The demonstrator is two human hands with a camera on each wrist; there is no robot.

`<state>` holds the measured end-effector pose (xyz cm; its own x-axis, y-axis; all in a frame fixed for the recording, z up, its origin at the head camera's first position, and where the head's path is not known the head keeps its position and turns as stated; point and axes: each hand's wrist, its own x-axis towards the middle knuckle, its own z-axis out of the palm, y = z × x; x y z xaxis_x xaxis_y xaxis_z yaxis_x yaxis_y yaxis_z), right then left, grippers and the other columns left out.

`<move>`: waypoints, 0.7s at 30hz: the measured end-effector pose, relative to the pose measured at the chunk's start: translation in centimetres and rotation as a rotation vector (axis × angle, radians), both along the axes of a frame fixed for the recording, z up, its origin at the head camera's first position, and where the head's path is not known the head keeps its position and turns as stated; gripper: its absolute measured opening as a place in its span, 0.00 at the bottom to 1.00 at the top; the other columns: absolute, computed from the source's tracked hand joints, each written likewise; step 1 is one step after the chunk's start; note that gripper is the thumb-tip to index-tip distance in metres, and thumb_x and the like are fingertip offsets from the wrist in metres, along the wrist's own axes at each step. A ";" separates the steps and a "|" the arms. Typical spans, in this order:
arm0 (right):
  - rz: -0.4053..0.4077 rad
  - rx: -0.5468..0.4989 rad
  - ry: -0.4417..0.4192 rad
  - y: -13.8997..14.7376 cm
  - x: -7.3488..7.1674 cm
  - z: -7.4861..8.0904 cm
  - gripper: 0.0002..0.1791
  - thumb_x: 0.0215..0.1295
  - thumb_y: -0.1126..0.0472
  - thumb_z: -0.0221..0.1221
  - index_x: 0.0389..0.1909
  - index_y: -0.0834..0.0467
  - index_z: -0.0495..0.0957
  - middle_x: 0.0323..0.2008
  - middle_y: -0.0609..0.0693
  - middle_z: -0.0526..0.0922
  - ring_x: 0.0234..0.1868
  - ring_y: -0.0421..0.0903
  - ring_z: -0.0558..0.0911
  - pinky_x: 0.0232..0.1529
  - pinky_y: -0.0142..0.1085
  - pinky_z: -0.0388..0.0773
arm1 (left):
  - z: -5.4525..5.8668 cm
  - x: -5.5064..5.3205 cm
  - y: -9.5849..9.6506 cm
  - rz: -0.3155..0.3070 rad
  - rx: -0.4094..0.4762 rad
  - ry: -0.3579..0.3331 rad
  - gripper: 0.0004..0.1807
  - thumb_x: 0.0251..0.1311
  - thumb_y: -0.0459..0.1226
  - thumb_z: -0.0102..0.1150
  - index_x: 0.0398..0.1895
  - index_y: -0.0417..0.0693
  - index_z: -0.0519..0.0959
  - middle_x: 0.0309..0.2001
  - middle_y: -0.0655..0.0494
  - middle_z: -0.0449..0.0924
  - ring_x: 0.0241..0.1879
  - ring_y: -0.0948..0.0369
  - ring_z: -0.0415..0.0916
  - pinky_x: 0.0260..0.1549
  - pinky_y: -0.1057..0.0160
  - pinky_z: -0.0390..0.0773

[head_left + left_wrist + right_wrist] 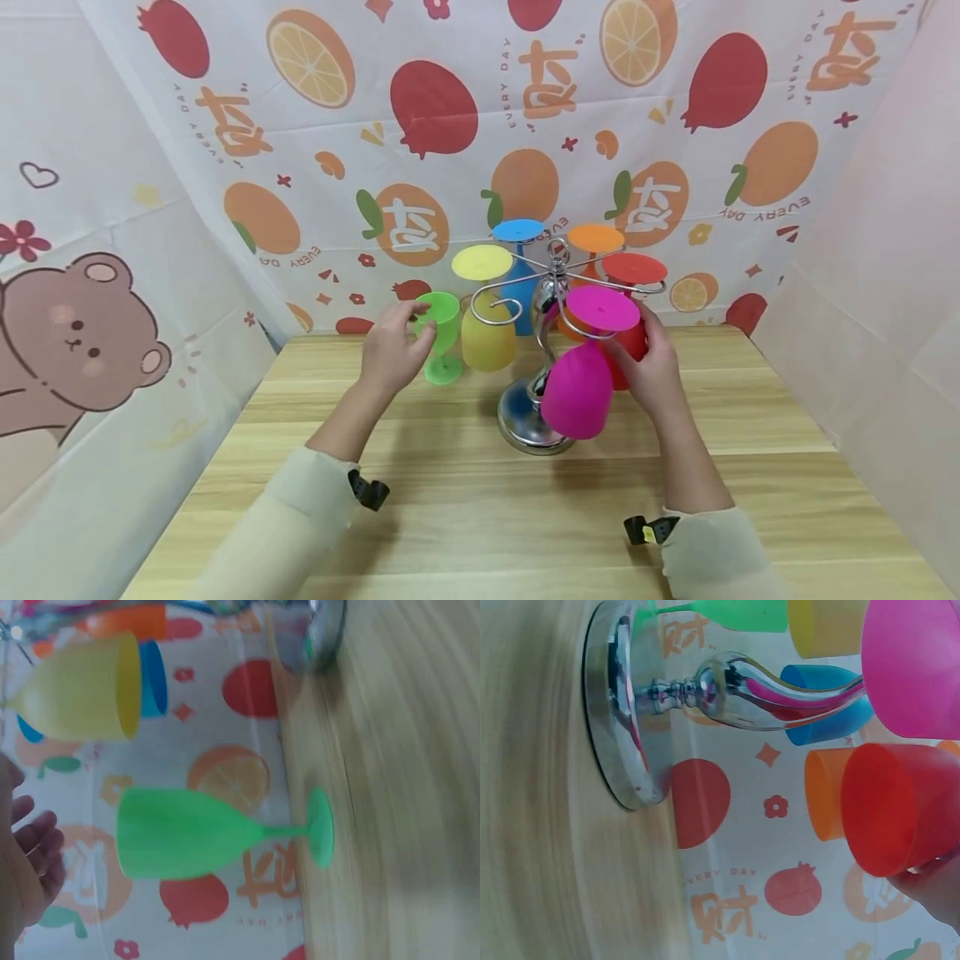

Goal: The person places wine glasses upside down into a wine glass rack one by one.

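A green plastic goblet (pixel 442 333) stands upright on the wooden table. My left hand (pixel 397 346) is beside its rim, fingers loosely bent; the left wrist view shows a gap between that hand (pixel 34 859) and the goblet (pixel 187 832). A chrome goblet rack (pixel 536 417) stands right of it, with goblets hanging upside down by their feet. My right hand (pixel 656 367) grips the bowl of the hanging red goblet (pixel 633 268), thumb toward the front. The magenta goblet (pixel 581 392) hangs in front and partly covers the red one.
Yellow (pixel 487 337), blue (pixel 521 287) and orange (pixel 596 239) goblets also hang on the rack's wire arms. A fruit-printed cloth (pixel 465 192) rises behind the table (pixel 450 517). Another cloth with a printed bear (pixel 82 333) hangs at the left.
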<state>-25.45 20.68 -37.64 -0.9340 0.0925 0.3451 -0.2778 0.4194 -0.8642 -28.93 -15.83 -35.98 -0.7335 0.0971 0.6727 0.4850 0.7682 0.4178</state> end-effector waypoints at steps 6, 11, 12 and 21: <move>-0.024 -0.010 -0.017 -0.2 0.2 -0.2 0.49 0.57 0.36 0.64 0.75 0.45 0.54 0.69 0.52 0.64 0.68 0.55 0.65 0.56 0.58 0.77 | -0.1 -3.2 -0.8 -0.067 -0.252 -0.156 0.35 0.58 0.42 0.63 0.67 0.37 0.66 0.67 0.40 0.64 0.70 0.43 0.56 0.68 0.41 0.61; -0.031 -0.027 -0.031 -0.2 0.2 -0.3 0.49 0.57 0.35 0.64 0.75 0.43 0.53 0.69 0.51 0.64 0.68 0.54 0.65 0.56 0.57 0.78 | -0.3 -5.6 -0.2 -0.034 -0.418 -0.211 0.40 0.59 0.47 0.62 0.71 0.38 0.62 0.71 0.38 0.60 0.73 0.41 0.50 0.68 0.36 0.56; -0.030 -0.031 -0.034 -0.2 0.2 -0.3 0.49 0.57 0.35 0.64 0.75 0.43 0.53 0.69 0.50 0.64 0.68 0.54 0.65 0.55 0.57 0.78 | -0.3 -6.0 0.0 -0.020 -0.448 -0.224 0.41 0.59 0.48 0.62 0.72 0.40 0.61 0.71 0.38 0.59 0.74 0.41 0.49 0.68 0.35 0.56; -0.024 -0.014 -0.018 -0.1 0.2 -0.4 0.49 0.57 0.35 0.64 0.75 0.45 0.54 0.69 0.51 0.65 0.68 0.54 0.66 0.55 0.56 0.78 | -0.7 -7.7 1.1 0.053 -0.547 -0.324 0.42 0.62 0.54 0.57 0.74 0.45 0.58 0.73 0.42 0.57 0.75 0.43 0.46 0.69 0.33 0.52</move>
<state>-25.21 20.59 -38.00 -0.9376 0.1200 0.3263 -0.2516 0.4134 -0.8751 -36.64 -14.77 -36.71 -0.9046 0.3218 0.2796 0.3553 0.9315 0.0774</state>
